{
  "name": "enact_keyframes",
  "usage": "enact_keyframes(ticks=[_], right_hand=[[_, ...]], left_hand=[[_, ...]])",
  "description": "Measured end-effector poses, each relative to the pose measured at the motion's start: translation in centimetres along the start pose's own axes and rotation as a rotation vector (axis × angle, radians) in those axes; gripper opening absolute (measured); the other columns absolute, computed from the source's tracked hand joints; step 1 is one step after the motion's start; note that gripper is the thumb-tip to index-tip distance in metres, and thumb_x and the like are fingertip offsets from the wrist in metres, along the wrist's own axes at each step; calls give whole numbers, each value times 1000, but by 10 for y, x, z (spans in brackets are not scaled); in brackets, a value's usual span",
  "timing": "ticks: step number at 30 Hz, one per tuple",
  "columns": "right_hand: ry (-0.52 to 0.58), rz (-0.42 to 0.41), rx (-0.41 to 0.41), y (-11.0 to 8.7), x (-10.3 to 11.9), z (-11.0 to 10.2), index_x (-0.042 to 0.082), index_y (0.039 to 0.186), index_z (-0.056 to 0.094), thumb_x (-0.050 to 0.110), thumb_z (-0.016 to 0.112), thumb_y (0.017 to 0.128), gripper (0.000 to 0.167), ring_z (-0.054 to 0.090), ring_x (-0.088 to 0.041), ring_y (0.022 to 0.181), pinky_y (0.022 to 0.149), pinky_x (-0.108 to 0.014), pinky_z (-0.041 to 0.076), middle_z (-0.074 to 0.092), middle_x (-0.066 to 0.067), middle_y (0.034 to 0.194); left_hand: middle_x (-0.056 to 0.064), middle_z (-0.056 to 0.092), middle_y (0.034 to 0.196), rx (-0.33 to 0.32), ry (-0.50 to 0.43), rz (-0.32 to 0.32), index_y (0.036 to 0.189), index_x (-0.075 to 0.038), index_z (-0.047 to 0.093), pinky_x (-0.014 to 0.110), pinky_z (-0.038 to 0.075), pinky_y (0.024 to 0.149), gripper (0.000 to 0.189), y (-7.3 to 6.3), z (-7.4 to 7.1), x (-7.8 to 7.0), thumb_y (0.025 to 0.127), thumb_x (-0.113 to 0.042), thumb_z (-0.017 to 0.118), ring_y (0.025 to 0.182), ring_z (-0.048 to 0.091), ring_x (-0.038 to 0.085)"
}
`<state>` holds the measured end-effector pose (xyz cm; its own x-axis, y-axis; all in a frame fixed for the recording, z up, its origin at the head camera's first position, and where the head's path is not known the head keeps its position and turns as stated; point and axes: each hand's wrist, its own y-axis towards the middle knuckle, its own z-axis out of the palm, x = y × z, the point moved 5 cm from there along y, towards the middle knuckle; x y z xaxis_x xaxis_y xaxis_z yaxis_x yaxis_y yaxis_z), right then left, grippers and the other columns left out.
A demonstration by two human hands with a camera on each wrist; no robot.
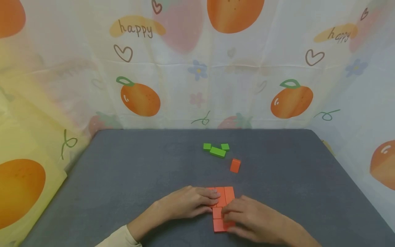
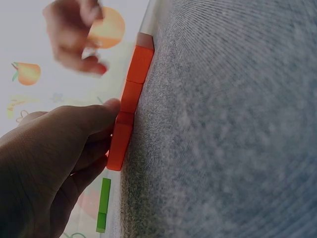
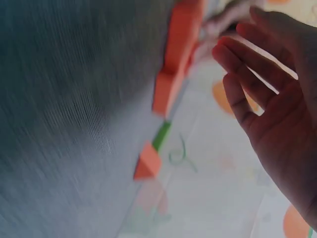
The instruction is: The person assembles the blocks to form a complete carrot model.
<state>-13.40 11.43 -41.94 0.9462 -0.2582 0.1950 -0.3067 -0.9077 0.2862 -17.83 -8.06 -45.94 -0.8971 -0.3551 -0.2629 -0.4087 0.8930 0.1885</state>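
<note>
Several flat orange blocks (image 1: 220,198) lie pushed together on the dark table, a wider group at the far end and a narrower part toward the person. My left hand (image 1: 192,202) rests on the left side of the far blocks, fingers extended over them. In the left wrist view, the thumb of the left hand (image 2: 64,139) touches the edge of the orange row (image 2: 131,96). Over the right side of the near blocks hovers my right hand (image 1: 253,218), partly hiding them. The right wrist view shows the right hand (image 3: 277,104) with loosely bent fingers and an unoccupied palm.
A single orange block (image 1: 235,165) lies beyond the group. Farther back are a long green block (image 1: 217,152) and two small green blocks, one at left (image 1: 207,146) and one at right (image 1: 225,146). A fruit-printed cloth (image 1: 228,96) hangs behind the dark table (image 1: 123,164).
</note>
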Motion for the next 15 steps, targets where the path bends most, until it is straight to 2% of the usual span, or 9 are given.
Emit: enact_keyframes(ticks=[5,8,12,15], right_hand=[[-60,148,-25,5,-45,-23,17,117,74,12,77,94,23,70,-9,110,87,-40,59,75,5,119],[-103,225,-7,9,-76,-31,14,118,75,4,75,94,26,72,-16,110,89,-48,60,76,1,120],[-138,334,70,11,-111,-29,9,127,71,2,70,97,31,71,-27,117,96,-60,57,73,-6,129],[-174,370,121,11,-126,-22,5,135,67,2,71,97,39,69,-33,123,98,-61,55,70,-11,136]], left_hand=[[-1,68,143,12,11,-1,135,-15,72,26,55,108,35,0,0,0,105,-31,65,135,63,10],[-1,69,143,13,18,2,136,-15,72,25,55,107,35,0,0,0,105,-30,65,134,64,9],[-1,68,143,19,14,1,136,-15,71,25,54,108,36,0,0,-1,105,-30,65,135,64,9],[-1,68,144,22,12,-1,136,-14,71,26,54,109,36,0,1,-1,104,-30,66,135,64,10]])
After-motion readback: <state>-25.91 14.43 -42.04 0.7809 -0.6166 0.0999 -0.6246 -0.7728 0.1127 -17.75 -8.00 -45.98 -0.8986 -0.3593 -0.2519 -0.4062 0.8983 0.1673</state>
